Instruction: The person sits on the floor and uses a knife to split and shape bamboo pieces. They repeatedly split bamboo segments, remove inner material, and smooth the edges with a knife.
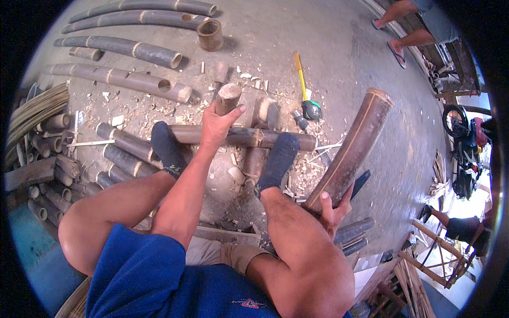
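My left hand (216, 126) is closed around a short wooden cylinder (229, 94), its pale cut end facing up. My right hand (335, 212) grips the lower end of a thick brown bamboo tube (352, 146), which slants up and away to the right. Below my left hand, a bamboo pole (244, 137) lies crosswise near my dark-socked feet. Another bamboo piece (254, 161) passes beneath it. Just past the short cylinder lies a tool with a wooden handle (220, 71); its far part is partly hidden.
A green and black tape measure (312, 109) with its yellow blade out lies ahead among wood chips. Long bamboo poles (132, 47) and a short bamboo ring (210, 35) are at the far left. Bamboo offcuts (47, 143) pile up at left. Other people's legs (411, 40) show at right.
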{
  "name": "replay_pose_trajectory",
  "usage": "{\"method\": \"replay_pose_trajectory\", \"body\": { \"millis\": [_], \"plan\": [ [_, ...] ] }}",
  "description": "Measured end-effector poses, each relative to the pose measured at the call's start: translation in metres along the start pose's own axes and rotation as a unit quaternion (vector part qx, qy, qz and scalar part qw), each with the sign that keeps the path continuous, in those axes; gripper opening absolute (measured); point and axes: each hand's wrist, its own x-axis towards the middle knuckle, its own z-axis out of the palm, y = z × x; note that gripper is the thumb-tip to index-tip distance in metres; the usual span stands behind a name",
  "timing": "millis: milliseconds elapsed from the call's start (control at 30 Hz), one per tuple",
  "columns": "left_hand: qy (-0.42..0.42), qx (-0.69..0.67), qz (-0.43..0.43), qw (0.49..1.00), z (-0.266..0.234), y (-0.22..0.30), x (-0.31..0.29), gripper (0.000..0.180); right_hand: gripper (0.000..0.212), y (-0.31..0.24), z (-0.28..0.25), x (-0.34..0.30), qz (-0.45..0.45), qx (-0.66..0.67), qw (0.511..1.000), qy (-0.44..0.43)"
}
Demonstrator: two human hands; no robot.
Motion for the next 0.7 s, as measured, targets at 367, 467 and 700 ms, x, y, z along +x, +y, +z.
{"method": "replay_pose_trajectory", "body": {
  "millis": [367, 467, 700],
  "plan": [
    [-0.067, 0.083, 0.117, 0.987, 0.023, 0.012, -0.010, 0.044, 0.103, -0.012, 0.004, 0.010, -0.036, 0.023, 0.998, 0.038],
    [-0.119, 0.291, 0.163, 0.935, 0.042, 0.018, -0.016, 0.043, 0.103, -0.012, 0.020, 0.020, -0.019, -0.200, 0.978, -0.056],
    [-0.142, 0.383, 0.156, 0.899, 0.050, 0.025, -0.016, 0.039, 0.089, -0.050, 0.004, 0.049, -0.074, -0.145, 0.986, -0.023]
  ]
}}
